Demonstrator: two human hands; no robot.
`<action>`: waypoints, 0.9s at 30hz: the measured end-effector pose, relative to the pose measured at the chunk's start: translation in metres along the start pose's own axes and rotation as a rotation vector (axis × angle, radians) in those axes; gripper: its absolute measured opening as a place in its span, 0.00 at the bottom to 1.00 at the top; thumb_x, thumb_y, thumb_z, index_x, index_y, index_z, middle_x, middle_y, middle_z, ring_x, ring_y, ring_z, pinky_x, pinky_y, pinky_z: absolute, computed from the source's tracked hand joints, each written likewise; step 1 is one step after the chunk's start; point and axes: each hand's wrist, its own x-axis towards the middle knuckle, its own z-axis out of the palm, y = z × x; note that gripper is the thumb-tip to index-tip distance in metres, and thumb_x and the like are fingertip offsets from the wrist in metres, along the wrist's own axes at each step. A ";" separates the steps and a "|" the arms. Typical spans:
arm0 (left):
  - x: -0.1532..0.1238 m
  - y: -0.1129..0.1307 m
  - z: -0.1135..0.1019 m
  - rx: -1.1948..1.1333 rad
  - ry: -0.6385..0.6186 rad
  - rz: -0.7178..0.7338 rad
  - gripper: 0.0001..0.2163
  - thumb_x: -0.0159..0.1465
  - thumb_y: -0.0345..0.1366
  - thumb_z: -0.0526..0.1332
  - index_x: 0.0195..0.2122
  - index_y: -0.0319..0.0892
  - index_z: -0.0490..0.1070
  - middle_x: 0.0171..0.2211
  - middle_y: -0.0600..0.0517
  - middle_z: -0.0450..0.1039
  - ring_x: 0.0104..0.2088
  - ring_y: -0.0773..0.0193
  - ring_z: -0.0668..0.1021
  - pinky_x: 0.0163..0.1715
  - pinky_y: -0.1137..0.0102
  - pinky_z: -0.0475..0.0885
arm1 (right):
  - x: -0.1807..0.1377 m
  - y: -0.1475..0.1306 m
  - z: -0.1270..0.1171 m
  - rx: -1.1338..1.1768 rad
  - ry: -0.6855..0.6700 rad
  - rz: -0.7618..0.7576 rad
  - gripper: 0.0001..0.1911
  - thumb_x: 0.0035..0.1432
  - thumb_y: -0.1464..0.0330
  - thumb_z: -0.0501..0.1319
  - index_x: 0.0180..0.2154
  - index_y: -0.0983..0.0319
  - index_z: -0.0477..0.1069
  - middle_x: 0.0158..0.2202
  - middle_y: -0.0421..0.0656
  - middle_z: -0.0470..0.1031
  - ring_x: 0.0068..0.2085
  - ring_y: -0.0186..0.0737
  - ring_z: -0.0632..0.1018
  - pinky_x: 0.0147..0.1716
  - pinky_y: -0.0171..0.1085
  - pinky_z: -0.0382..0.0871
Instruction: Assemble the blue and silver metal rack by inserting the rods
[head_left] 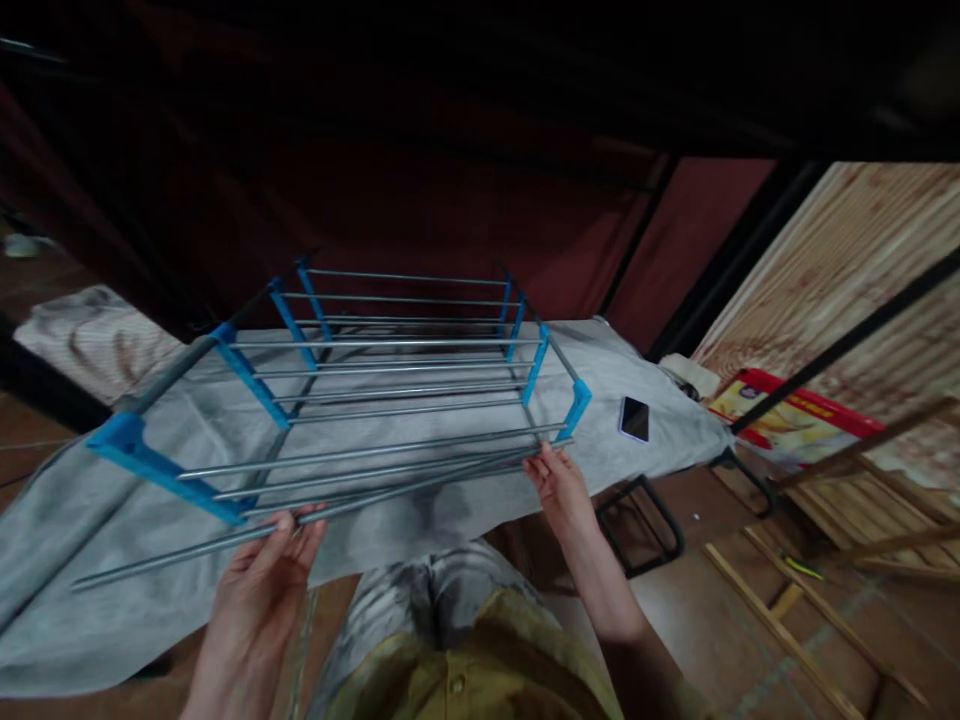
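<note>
A long grey metal tube (172,555) lies slantwise across the front of a rack (337,460) made of metal tubes and blue plastic brackets. My left hand (266,570) is closed round this tube, and its left end sticks out past my fingers. Around the tube's right end the fingers of my right hand (559,490) are pinched, just below the front right blue bracket (575,408). The front left blue bracket (161,470) has several tubes running from it. Beneath the rack is a grey cloth-covered board (420,520).
A phone (634,419) lies on the cloth to the right. Beyond it are a red and yellow box (795,415) and a wooden slatted piece (877,510). Wooden bars (810,620) lie on the tiled floor. Striped fabric (97,340) is at the left.
</note>
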 end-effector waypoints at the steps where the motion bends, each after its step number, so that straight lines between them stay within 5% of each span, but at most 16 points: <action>1: -0.001 0.002 0.002 0.004 0.012 -0.007 0.05 0.50 0.27 0.69 0.24 0.43 0.74 0.29 0.57 0.78 0.37 0.64 0.80 0.37 0.71 0.79 | 0.002 -0.001 0.005 0.011 -0.008 0.002 0.15 0.45 0.64 0.73 0.25 0.59 0.67 0.24 0.32 0.74 0.28 0.29 0.76 0.37 0.33 0.76; 13: -0.002 -0.004 0.010 0.027 0.093 -0.108 0.06 0.55 0.26 0.65 0.24 0.43 0.73 0.30 0.58 0.77 0.35 0.67 0.80 0.37 0.73 0.80 | 0.002 -0.003 0.019 0.023 -0.073 -0.028 0.10 0.48 0.66 0.71 0.32 0.60 0.73 0.33 0.36 0.78 0.33 0.31 0.78 0.38 0.34 0.76; 27: -0.002 -0.033 0.013 0.009 0.117 -0.248 0.08 0.62 0.23 0.59 0.27 0.37 0.73 0.30 0.53 0.76 0.32 0.70 0.80 0.34 0.75 0.80 | -0.008 -0.002 0.024 -0.072 -0.125 -0.053 0.17 0.48 0.61 0.70 0.39 0.59 0.73 0.36 0.41 0.79 0.36 0.36 0.79 0.41 0.39 0.76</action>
